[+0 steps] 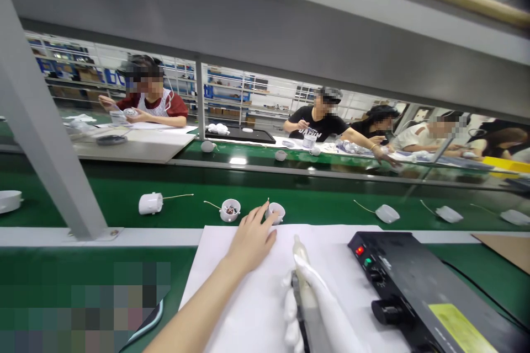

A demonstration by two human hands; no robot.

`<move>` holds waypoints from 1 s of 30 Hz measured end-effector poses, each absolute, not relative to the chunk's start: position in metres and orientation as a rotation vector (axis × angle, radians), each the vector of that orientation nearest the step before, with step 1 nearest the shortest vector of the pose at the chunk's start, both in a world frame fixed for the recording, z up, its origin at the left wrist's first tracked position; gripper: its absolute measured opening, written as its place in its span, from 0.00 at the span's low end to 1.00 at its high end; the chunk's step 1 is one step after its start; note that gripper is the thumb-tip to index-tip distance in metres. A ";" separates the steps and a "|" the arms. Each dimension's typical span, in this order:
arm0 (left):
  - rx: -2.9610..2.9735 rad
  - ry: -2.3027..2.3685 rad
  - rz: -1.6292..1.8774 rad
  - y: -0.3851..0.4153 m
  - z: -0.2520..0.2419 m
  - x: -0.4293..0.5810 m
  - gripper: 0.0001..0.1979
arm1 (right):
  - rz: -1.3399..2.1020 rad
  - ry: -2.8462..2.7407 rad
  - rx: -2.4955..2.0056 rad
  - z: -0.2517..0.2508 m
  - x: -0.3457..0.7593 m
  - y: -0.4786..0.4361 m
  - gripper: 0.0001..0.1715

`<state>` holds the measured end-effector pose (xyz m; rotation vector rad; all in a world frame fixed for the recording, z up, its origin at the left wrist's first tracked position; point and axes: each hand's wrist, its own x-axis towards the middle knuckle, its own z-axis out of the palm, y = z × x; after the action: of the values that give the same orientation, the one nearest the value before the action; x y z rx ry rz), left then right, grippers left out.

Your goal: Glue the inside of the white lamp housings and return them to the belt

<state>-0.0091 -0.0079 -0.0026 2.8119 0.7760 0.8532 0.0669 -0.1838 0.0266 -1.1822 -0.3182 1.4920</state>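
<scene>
The bare left hand (pixel 250 240) is spreading wide, its fingertips (pixel 265 210) touching one of seven white cups (pixel 276 212) on the green belt (pixel 314 204). The white-gloved right hand (pixel 292 309) is gripping one grey-handled tool (pixel 308 309) narrowly above one paper sheet (pixel 248 292). One black control box (pixel 397 276) is hemming the sheet's right edge.

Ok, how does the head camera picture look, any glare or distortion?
In the head view, wide-angle distortion bends the grey overhead beam, glare shines off the far green conveyor belt, and a pixelated block covers the lower left corner.
</scene>
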 end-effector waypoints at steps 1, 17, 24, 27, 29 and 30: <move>2.802 0.794 0.871 -0.007 -0.003 -0.009 0.18 | 1.489 -0.319 -1.184 0.027 0.067 -0.184 0.20; 2.829 0.587 1.262 -0.015 0.008 -0.007 0.04 | 1.489 -0.312 -1.165 0.026 0.066 -0.184 0.21; 2.890 0.264 1.381 -0.024 0.013 -0.005 0.05 | 1.469 -0.306 -1.176 0.027 0.070 -0.182 0.19; 2.937 0.186 1.414 -0.027 0.014 -0.004 0.05 | 1.462 -0.299 -1.178 0.027 0.073 -0.181 0.20; 2.957 0.152 1.446 -0.028 0.015 -0.004 0.05 | 1.462 -0.294 -1.176 0.026 0.073 -0.180 0.20; 2.961 0.144 1.462 -0.029 0.015 -0.003 0.05 | 1.464 -0.292 -1.175 0.026 0.074 -0.180 0.20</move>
<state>-0.0035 -0.0288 0.0149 2.9607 0.1441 1.4618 0.0737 -0.1800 0.0262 -1.1746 -0.2924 1.4641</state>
